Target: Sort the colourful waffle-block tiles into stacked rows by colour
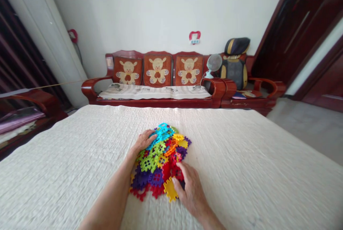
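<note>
A heap of flat plastic interlocking tiles with notched edges, some with window-like cutouts, lies on the cream table cover. My left hand [145, 140] rests on the heap's far left side, fingers stretched over blue tiles [164, 132]. Just below it are green tiles [147, 164] and a purple tile [156, 177]. At the near right edge, my right hand [189, 183] has its thumb and fingers apart, touching the heap. The thumb is at a yellow tile [169, 189], and the fingers lie by red tiles [166, 170]. Neither hand shows a clear grip.
The quilted cover [235, 158] spreads wide around the heap. Beyond the table's far edge stands a wooden sofa [158, 103] with bear cushions [157, 71]. A small fan [214, 62] and a massage seat pad [235, 71] are at the right. Another wooden seat [50, 103] stands left.
</note>
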Demonstrator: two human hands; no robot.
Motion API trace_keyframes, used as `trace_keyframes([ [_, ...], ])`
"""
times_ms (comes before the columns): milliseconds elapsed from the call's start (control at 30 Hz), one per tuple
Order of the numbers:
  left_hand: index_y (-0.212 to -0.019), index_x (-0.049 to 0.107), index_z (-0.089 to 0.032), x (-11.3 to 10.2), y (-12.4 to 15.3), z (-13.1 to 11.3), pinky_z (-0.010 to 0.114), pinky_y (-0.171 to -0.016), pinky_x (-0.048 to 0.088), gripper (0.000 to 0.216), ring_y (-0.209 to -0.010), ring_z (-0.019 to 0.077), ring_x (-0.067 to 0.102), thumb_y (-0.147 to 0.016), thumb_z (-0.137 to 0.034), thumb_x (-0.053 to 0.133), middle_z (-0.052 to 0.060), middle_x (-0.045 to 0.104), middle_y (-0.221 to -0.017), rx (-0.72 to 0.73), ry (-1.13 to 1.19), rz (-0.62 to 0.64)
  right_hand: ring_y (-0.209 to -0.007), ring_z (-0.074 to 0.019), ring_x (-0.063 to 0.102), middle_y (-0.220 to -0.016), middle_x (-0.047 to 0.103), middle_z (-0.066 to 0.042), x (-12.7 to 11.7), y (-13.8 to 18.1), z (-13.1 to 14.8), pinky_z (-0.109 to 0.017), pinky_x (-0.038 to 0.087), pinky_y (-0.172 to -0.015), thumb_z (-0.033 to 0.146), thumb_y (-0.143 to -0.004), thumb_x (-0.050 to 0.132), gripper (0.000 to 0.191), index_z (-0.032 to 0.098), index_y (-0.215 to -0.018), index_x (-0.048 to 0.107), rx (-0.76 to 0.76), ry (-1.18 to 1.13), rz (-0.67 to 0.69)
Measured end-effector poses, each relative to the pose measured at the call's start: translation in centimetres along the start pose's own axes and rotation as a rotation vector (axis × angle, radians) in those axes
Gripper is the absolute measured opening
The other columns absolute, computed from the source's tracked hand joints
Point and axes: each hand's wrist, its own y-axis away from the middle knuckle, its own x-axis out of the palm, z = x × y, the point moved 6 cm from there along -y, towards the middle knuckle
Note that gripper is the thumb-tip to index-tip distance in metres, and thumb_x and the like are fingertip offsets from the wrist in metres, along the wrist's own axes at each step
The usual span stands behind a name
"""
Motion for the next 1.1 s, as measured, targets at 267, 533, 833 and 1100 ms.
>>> trace_keyframes([
  [267, -0.123, 0.060, -0.022, 0.1, -0.1, 0.0, 0.036, -0.106, 0.039, 0.056, -0.118, 0.0224, 0.055, -0.088, -0.058, 0.036, 0.008, 0.060, -0.127, 0.011, -0.040, 0.000, -0.128, -0.0250, 0.046, -0.137, 0.048, -0.012, -1.0, 0.1, 0.5, -0.043, 0.043, -0.104, 0.028, -0.088, 0.052, 0.035, 0.022, -0.122, 0.051, -0.001, -0.180, 0.054],
  [533, -0.125, 0.060, -0.019, -0.7, 0.3, 0.9, 0.035, -0.109, 0.037, 0.062, -0.125, 0.0245, 0.051, -0.086, -0.061, 0.039, 0.007, 0.060, -0.130, -0.154, 0.271, -0.067, -0.127, -0.0247, 0.046, -0.133, 0.052, -0.012, -1.9, -5.2, -4.0, -0.046, 0.039, -0.107, 0.029, -0.090, 0.047, 0.027, 0.022, -0.114, 0.053, 0.036, -0.286, -0.069],
  [833, -0.127, 0.057, -0.015, -1.1, 0.6, 2.1, 0.030, -0.083, 0.052, 0.062, -0.102, 0.0221, 0.065, -0.081, -0.056, 0.050, 0.010, 0.066, -0.120, -0.344, 0.767, -0.143, -0.119, -0.0223, 0.052, -0.124, 0.057, -0.012, -0.1, -6.5, -8.0, -0.044, 0.041, -0.105, 0.035, -0.090, 0.048, 0.032, 0.020, -0.118, 0.052, 0.105, -0.274, -0.067],
  [1100, -0.115, 0.064, -0.013, -0.1, -2.2, 2.8, 0.025, -0.057, 0.047, 0.056, -0.064, 0.0131, 0.061, -0.069, -0.047, 0.064, 0.003, 0.071, -0.080, -0.383, 0.626, -0.201, -0.112, -0.0222, 0.058, -0.117, 0.062, -0.010, 0.0, -6.6, -7.9, -0.042, 0.045, -0.101, 0.034, -0.089, 0.048, 0.030, 0.021, -0.116, 0.054, 0.105, -0.254, -0.063],
])
